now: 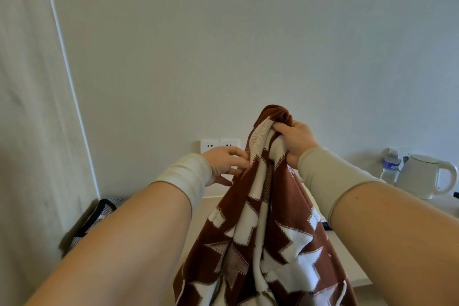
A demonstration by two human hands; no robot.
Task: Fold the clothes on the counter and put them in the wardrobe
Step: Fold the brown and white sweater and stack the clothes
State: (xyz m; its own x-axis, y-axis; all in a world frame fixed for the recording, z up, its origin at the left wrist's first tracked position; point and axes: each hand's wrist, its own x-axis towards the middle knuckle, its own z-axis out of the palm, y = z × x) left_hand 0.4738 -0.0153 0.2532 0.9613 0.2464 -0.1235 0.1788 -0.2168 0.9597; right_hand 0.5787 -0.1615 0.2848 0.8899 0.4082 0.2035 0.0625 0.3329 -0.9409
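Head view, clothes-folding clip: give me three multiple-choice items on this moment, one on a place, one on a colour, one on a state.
1. Where does the kettle stand?
A. at the far right of the counter
B. on the floor by the curtain
C. under the wall sockets

2. What colours is the knit garment?
A. blue and grey
B. brown with white stars
C. plain black

3. How is the garment held?
A. lying flat, untouched
B. draped over the kettle
C. lifted, bunched in the right hand

Key: 1 A, it stands at the right edge beside a water bottle. 2 B, white star shapes cover brown knit. 3 C, the right fingers grip its top while the left hand touches its edge.
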